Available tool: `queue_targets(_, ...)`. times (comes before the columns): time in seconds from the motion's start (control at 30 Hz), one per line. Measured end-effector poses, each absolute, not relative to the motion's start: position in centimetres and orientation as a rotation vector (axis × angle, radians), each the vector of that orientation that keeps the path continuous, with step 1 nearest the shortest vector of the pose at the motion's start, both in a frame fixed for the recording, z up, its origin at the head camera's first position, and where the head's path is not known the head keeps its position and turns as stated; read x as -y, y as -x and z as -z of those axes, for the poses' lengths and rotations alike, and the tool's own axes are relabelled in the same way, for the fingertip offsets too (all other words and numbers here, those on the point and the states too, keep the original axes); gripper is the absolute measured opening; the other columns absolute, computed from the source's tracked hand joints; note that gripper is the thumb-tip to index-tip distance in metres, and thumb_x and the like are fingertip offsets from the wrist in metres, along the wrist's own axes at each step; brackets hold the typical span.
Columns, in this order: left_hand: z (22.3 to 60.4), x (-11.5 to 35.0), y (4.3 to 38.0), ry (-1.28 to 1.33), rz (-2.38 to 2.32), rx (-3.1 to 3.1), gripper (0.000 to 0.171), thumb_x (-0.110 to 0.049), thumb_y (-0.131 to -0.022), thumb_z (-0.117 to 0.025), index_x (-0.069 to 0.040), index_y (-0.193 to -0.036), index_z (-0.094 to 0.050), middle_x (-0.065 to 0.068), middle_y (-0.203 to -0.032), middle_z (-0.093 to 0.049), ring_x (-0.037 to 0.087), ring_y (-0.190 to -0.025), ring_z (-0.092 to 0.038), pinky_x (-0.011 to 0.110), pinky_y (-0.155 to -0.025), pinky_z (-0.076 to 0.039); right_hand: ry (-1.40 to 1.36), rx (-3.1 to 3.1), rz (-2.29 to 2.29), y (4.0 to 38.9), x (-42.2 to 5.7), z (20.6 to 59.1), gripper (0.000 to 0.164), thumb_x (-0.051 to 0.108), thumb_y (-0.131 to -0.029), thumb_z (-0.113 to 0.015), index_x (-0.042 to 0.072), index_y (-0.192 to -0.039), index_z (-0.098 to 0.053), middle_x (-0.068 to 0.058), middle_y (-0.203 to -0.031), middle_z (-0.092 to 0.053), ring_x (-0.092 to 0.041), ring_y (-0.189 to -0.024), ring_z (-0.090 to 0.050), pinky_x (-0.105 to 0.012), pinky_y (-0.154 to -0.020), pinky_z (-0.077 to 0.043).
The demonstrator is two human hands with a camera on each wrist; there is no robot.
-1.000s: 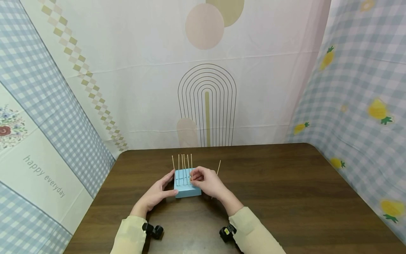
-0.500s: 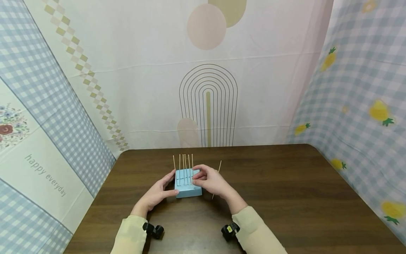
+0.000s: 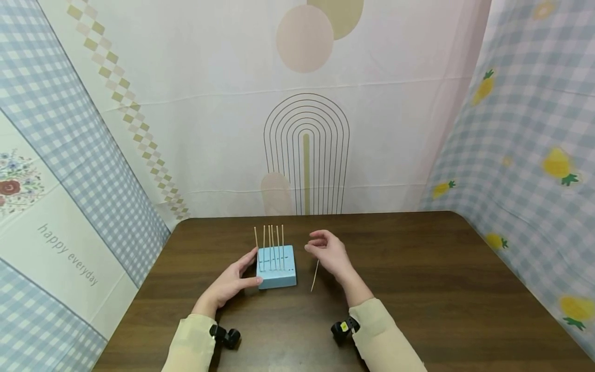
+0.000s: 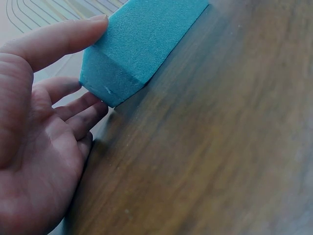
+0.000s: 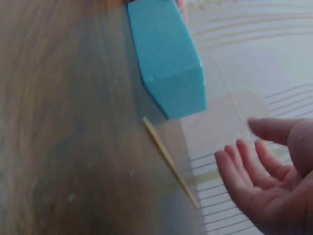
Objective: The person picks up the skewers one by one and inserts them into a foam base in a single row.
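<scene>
A light blue foam block (image 3: 277, 280) sits on the table, with several thin wooden sticks (image 3: 282, 236) standing upright in its top. My left hand (image 3: 226, 285) grips the block's left side, thumb at the near corner and fingers along the far side; the left wrist view shows the thumb (image 4: 68, 39) against the blue face. To the right of the block lies one loose wooden stick (image 3: 314, 277), seen whole in the right wrist view. Over its far end hovers my right hand (image 3: 331, 256), fingers loosely bent, holding nothing and apart from the stick (image 5: 171, 164).
The brown wooden table (image 3: 418, 279) reaches back to a printed cloth (image 3: 223, 155). Blue checked cloths hang at the left and at the right (image 3: 525, 155). A small black camera (image 3: 344, 329) is strapped at each wrist.
My right hand has left the rightmost upright stick in the block and moved right, over the loose stick. My left hand has stayed at the block.
</scene>
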State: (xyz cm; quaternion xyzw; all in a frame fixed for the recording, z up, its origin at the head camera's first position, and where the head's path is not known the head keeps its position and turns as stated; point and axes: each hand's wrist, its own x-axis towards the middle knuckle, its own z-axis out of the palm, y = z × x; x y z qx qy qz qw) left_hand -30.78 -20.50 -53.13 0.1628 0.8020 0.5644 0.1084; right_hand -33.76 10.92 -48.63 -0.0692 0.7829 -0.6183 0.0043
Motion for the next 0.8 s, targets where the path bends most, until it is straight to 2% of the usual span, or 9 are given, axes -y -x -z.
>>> queue_targets(0.1, 53.2, 20.6, 30.8, -0.48, -1.657, -2.362, 0.096, -0.022, -0.096, -0.082, -0.007, -0.171, -0.023, 0.017, -0.176, -0.023, 0.038, -0.163, -0.015, 0.059, -0.128, -0.013, 0.132, -2.524, 1.853, 34.0, -11.5, 49.4, 0.045, 0.003, -0.091, -0.081, -0.003, -0.133, -0.065, -0.019, -0.124, -0.071, -0.035, -0.115, -0.069, -0.049, -0.096, -0.058)
queue_targets(0.2, 53.2, 20.6, 30.8, -0.485, -1.648, -2.372, 0.096, -0.023, -0.097, -0.082, -0.007, -0.171, -0.024, 0.018, -0.175, -0.023, 0.038, -0.162, -0.016, 0.059, -0.127, -0.014, 0.09, -2.566, 1.758, 34.1, -11.9, 49.9, 0.052, -0.002, -0.085, -0.084, -0.004, -0.133, -0.064, -0.022, -0.131, -0.067, -0.038, -0.12, -0.065, -0.051, -0.102, -0.054)
queue_targets(0.37, 53.1, 20.6, 30.9, -0.491, -1.634, -2.386, 0.095, -0.022, -0.097, -0.081, -0.006, -0.171, -0.024, 0.017, -0.176, -0.023, 0.038, -0.162, -0.016, 0.059, -0.127, -0.014, 0.023, -2.582, 1.694, 34.1, -12.1, 50.2, 0.058, -0.006, -0.08, -0.086, -0.003, -0.133, -0.063, -0.024, -0.133, -0.064, -0.04, -0.121, -0.062, -0.054, -0.103, -0.051)
queue_targets(0.57, 53.0, 20.6, 31.0, -0.489, -1.63, -2.388, 0.095, -0.023, -0.097, -0.081, -0.007, -0.171, -0.024, 0.016, -0.176, -0.022, 0.037, -0.163, -0.016, 0.059, -0.128, -0.014, -0.007, -2.632, 1.618, 34.2, -12.2, 50.3, 0.06, -0.006, -0.077, -0.088, -0.003, -0.132, -0.063, -0.022, -0.13, -0.064, -0.039, -0.121, -0.061, -0.053, -0.103, -0.05)
queue_targets(0.8, 53.2, 20.7, 31.0, -0.482, -1.635, -2.385, 0.095, -0.022, -0.097, -0.081, -0.007, -0.171, -0.024, 0.016, -0.176, -0.022, 0.037, -0.163, -0.016, 0.058, -0.128, -0.014, 0.055, -2.732, 1.449, 34.3, -11.9, 50.4, 0.065, 0.0, -0.075, -0.094, -0.004, -0.13, -0.061, -0.02, -0.119, -0.063, -0.036, -0.111, -0.062, -0.051, -0.097, -0.052)
